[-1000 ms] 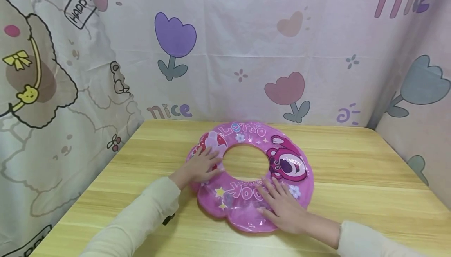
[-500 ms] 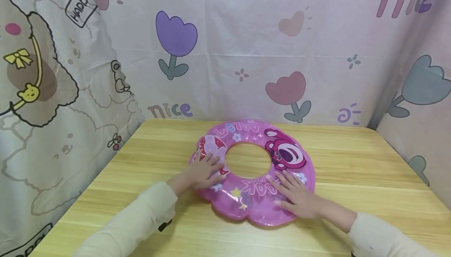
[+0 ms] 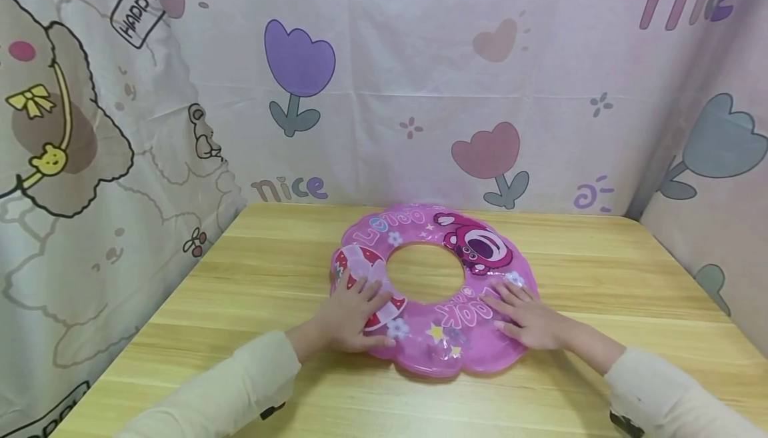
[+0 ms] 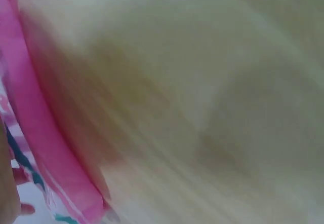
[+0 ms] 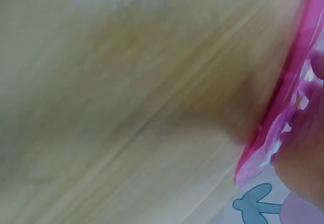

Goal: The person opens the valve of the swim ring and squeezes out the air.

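Observation:
A pink inflatable swim ring [image 3: 420, 358] with a scalloped edge lies flat on the wooden table, printed with a bear, stars, flowers and lettering. My left hand [image 3: 354, 311] rests on its left side, fingers spread over a red and white print. On the right side, my right hand [image 3: 531, 318] lies with extended fingers on the ring near the lettering. The left wrist view catches the ring's pink edge [image 4: 45, 117] and part of the hand at the far left. Along the right of the right wrist view run the ring's edge [image 5: 283, 97] and my fingers.
The wooden table [image 3: 210, 318] spreads out around the ring. Behind it hangs a pale curtain [image 3: 384, 58] with printed tulips and words. A cartoon-patterned curtain [image 3: 156, 91] runs down the left side, and more cloth [image 3: 720, 238] hangs at the right.
The swim ring has turned counterclockwise on the table; its bear print has moved up and left. My right hand has shifted right and slightly up, my left hand slightly right and down.

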### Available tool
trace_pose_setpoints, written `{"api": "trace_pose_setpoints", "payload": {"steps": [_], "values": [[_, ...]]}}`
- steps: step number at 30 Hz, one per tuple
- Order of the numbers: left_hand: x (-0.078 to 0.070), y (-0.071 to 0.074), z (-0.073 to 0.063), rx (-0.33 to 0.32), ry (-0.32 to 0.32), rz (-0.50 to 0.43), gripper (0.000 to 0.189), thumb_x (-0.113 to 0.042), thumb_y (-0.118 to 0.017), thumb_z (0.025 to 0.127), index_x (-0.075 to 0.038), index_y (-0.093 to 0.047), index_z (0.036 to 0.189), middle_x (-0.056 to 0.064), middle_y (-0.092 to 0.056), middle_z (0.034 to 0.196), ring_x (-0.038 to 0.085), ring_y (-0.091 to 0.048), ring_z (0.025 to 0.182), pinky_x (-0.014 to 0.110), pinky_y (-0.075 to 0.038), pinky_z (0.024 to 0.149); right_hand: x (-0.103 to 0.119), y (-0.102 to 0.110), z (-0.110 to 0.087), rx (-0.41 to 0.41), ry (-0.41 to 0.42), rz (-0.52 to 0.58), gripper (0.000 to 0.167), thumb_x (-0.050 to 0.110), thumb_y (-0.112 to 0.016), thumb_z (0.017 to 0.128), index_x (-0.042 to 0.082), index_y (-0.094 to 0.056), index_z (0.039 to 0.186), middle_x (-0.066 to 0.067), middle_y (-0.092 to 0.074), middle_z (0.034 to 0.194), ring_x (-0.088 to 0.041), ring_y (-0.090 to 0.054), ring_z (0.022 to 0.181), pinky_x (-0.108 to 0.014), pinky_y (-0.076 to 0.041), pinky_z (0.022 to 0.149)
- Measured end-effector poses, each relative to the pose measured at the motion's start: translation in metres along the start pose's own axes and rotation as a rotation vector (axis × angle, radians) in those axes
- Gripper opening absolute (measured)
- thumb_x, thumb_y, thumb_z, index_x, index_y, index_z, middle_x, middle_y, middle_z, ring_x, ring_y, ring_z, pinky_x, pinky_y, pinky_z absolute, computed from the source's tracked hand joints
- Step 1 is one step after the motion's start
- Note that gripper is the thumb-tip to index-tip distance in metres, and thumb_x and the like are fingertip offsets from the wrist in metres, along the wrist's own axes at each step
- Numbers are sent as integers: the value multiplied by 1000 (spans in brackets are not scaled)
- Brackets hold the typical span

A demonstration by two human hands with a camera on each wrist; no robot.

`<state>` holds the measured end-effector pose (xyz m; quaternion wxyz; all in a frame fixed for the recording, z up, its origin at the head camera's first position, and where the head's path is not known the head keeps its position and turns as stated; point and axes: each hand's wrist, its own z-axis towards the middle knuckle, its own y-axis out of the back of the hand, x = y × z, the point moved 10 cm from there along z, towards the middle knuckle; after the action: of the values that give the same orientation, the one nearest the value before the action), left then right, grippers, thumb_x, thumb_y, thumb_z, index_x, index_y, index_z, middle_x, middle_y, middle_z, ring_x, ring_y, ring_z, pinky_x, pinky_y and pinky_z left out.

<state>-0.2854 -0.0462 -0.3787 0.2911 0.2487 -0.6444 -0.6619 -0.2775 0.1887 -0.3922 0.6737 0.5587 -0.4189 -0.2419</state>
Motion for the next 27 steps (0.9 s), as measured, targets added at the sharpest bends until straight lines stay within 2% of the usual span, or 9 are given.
{"api": "trace_pose_setpoints", "payload": {"steps": [4, 7, 9, 12, 14, 18, 22, 27], "values": [[-10, 6, 1, -81, -39, 7, 88, -74, -43, 78, -14, -36, 142, 18, -32, 149, 46, -28, 136, 68, -15, 107, 4, 2, 1, -35, 35, -25, 62, 41, -53, 90, 6, -41, 139, -28, -25, 148, -51, -18, 135, -67, -12, 107], [-18, 9, 5, -125, -84, -43, 95, -78, -39, 77, -10, -33, 143, 18, -25, 152, 43, -20, 139, 66, -17, 108, 16, 0, 3, -56, 90, -25, 67, 44, -56, 87, 5, -41, 139, -28, -28, 146, -52, -22, 134, -67, -17, 105], [-24, 10, 8, -129, -110, -105, 97, -77, -42, 77, -8, -30, 144, 18, -21, 153, 42, -16, 141, 64, -16, 110, 24, -2, 5, -58, 129, -19, 69, 44, -56, 86, 4, -39, 140, -28, -28, 147, -51, -24, 133, -67, -19, 105], [-33, 5, 13, -98, -128, -165, 98, -72, -49, 77, -5, -25, 146, 19, -19, 154, 43, -15, 140, 63, -14, 110, 35, -6, 8, -66, 179, -49, 73, 46, -57, 85, 4, -36, 142, -25, -28, 148, -48, -26, 134, -63, -23, 106], [-36, 0, 16, -67, -115, -178, 98, -66, -54, 77, -5, -22, 147, 19, -17, 154, 43, -14, 141, 63, -12, 110, 41, -8, 10, -72, 210, -75, 77, 48, -57, 84, 4, -34, 143, -23, -28, 149, -44, -28, 135, -59, -24, 107], [-36, -10, 18, -16, -68, -171, 97, -65, -55, 77, -8, -19, 148, 17, -12, 155, 41, -12, 142, 63, -10, 111, 47, -12, 13, -68, 244, -111, 82, 51, -58, 83, 4, -31, 144, -21, -28, 150, -39, -29, 136, -55, -24, 108], [-35, -20, 19, 20, -43, -174, 97, -68, -51, 78, -14, -16, 150, 16, -6, 156, 42, -6, 142, 66, -5, 109, 45, -18, 15, -30, 230, -98, 83, 53, -56, 83, 4, -29, 145, -22, -25, 151, -41, -27, 136, -56, -25, 108], [-35, -30, 20, 30, -29, -155, 100, -74, -48, 76, -18, -11, 150, 15, -1, 157, 44, -4, 142, 69, -1, 106, 42, -26, 14, -3, 210, -101, 84, 56, -53, 85, 6, -26, 146, -22, -22, 151, -43, -24, 137, -56, -22, 109]]}}
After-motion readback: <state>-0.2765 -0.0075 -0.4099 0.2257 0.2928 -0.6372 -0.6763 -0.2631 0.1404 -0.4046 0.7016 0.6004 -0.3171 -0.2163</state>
